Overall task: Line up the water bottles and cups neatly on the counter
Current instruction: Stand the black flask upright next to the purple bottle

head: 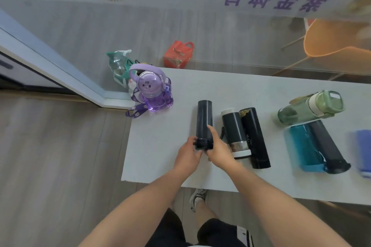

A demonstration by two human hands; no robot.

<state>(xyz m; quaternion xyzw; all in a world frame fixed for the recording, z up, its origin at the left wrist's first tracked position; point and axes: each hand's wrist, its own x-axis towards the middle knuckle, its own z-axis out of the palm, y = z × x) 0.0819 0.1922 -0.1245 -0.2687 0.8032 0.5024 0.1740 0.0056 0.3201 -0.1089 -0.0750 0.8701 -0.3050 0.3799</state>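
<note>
Pinching the capped end with our left hand (187, 154) and right hand (217, 151), we hold the smooth dark smoky plastic cylinder bottle (204, 118), which stretches toward 12 o'clock.

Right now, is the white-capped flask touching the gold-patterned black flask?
Touching. The head view shows the white-capped flask lying side by side against the gold-patterned flask, with no counter showing between them.

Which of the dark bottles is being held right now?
The leftmost dark bottle, apart from the others: left hand and right hand both grip its cap end. The other dark ones are untouched.

Bare arms, black shorts (170, 228), white sneaker (197, 198).
</note>
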